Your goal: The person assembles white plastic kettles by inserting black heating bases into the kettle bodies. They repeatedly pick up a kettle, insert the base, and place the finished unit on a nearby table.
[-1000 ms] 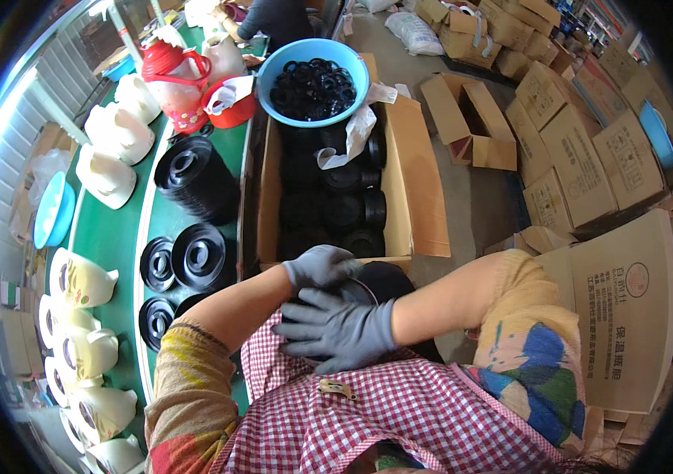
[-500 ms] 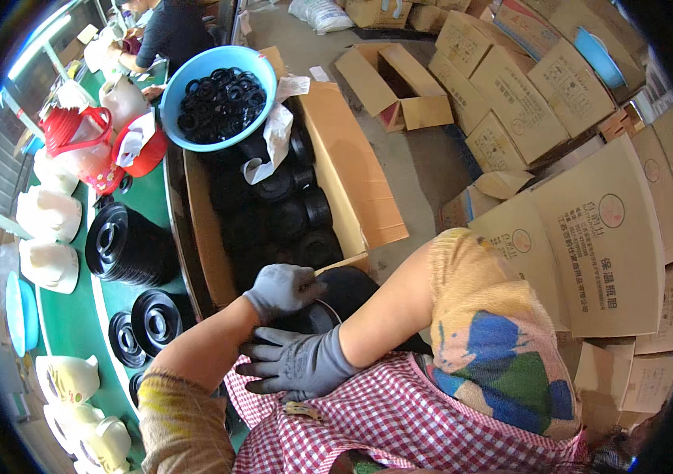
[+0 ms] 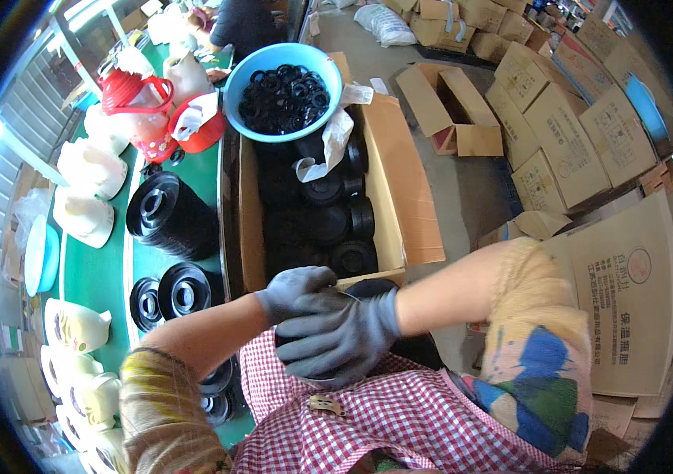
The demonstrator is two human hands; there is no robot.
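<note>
In front of my apron, my two grey-gloved hands come together over a round black part that they mostly hide; only slivers of its dark edge show. My left hand [image 3: 298, 292] is curled at its far side, fingertips partly covered. My right hand [image 3: 338, 336] lies across the top with bent fingers pressed around it. Just beyond, a cardboard box [image 3: 415, 201] holds rows of round black parts [image 3: 327, 223]. On its far end rests a light blue basin [image 3: 236, 118] full of small black rings [image 3: 285, 99].
At left, a green conveyor table [image 3: 121, 272] carries a leaning stack of black discs [image 3: 174, 217], loose black rings [image 3: 185, 291], cream jug bodies [image 3: 88, 213] and a red jug [image 3: 143, 110]. Cartons [image 3: 565, 150] pile up at right. A co-worker [image 3: 250, 28] sits far left.
My right hand has moved up and onto the black part, overlapping my left hand. The view has shifted, so the box and table appear farther right.
</note>
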